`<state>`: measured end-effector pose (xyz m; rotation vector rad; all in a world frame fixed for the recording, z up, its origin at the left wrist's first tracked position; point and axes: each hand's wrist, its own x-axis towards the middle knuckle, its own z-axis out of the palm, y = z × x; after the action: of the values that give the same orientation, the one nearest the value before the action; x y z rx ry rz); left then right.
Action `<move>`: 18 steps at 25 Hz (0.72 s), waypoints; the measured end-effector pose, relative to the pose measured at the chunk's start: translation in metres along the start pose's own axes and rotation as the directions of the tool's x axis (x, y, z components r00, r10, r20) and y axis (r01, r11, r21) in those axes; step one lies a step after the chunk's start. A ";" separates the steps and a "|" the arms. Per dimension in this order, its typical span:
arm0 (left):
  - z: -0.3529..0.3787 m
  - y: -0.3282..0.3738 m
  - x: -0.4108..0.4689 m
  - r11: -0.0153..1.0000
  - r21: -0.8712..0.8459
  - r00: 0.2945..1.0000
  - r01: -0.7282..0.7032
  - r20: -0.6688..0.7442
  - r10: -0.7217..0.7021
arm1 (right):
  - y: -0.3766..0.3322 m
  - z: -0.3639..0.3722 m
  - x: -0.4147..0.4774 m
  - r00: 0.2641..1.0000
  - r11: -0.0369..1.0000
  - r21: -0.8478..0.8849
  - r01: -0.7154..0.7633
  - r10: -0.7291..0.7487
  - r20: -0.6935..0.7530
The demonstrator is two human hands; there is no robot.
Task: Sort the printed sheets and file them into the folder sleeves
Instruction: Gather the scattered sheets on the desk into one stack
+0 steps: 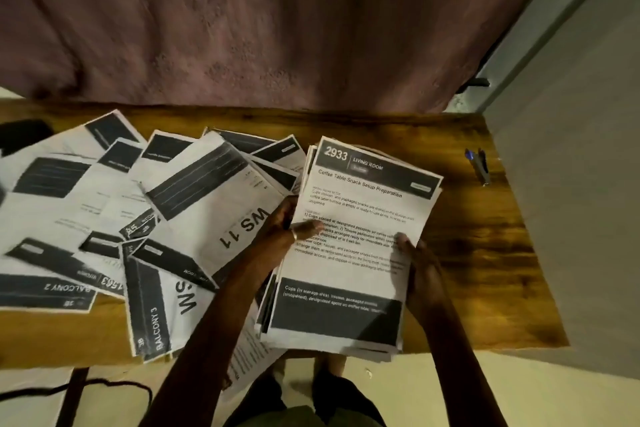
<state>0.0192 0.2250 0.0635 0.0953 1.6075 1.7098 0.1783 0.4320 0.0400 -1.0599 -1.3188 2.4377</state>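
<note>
A stack of printed sheets [353, 263] lies at the table's front right, its top page headed "2933 LIVING ROOM". My left hand [284, 229] grips the stack's left edge, thumb lying on the top page. My right hand [420, 274] holds the stack's right edge, thumb on the paper. Several loose printed sheets [138, 218] lie scattered and overlapping across the left half of the table, some marked "WS 11", "BALCONY 3" and "BALCONY 2". No folder is in view.
The wooden table [485, 236] has a pen [479, 165] near its right back corner. A purple curtain [277, 21] hangs behind it. A dark object [20, 137] sits at the far left edge. A black cable [86, 388] runs on the floor at front left.
</note>
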 end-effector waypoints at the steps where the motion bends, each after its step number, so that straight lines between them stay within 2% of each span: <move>1: -0.004 -0.002 -0.009 0.996 -0.091 0.998 -0.017 -0.056 0.012 | -0.006 0.007 0.008 0.996 0.997 0.035 -0.074 0.072 0.059; 3: -0.012 -0.007 -0.027 0.983 -0.173 0.991 -0.058 -0.130 0.035 | -0.010 0.024 0.019 0.965 0.974 0.027 -0.226 0.220 0.145; 5: -0.024 -0.018 -0.040 0.983 -0.162 0.977 -0.088 -0.207 0.053 | -0.008 0.043 0.026 0.913 0.943 -0.077 -0.323 0.332 0.239; 6: -0.030 -0.023 -0.047 0.983 -0.165 0.966 -0.081 -0.256 0.037 | -0.007 0.052 0.031 0.906 0.937 -0.163 -0.308 0.342 0.248; 8: -0.043 -0.036 -0.062 0.979 -0.189 0.936 -0.082 -0.351 0.010 | -0.004 0.077 0.042 0.926 0.898 -0.412 -0.156 0.278 0.255; 10: -0.055 -0.049 -0.078 0.980 -0.169 0.894 -0.102 -0.447 0.016 | 0.000 0.104 0.051 0.919 0.830 -0.557 -0.034 0.245 0.309; 12: -0.069 -0.059 -0.091 0.972 -0.178 0.849 -0.150 -0.527 0.035 | 0.004 0.133 0.055 0.890 0.794 -0.607 0.033 0.253 0.379; 14: -0.085 -0.063 -0.101 0.958 -0.208 0.837 -0.196 -0.545 0.053 | 0.006 0.158 0.057 0.869 0.748 -0.656 0.103 0.253 0.425; 16: -0.108 -0.064 -0.106 0.950 -0.242 0.855 -0.197 -0.516 0.046 | 0.017 0.187 0.052 0.861 0.732 -0.675 0.093 0.281 0.423; 18: -0.135 -0.062 -0.107 0.958 -0.207 0.851 -0.199 -0.521 0.064 | 0.033 0.217 0.046 0.851 0.730 -0.679 0.070 0.312 0.423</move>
<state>0.0508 0.0479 0.0291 -0.4205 1.7591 2.1634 0.0067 0.2899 0.0680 -0.5976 -2.5394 2.4692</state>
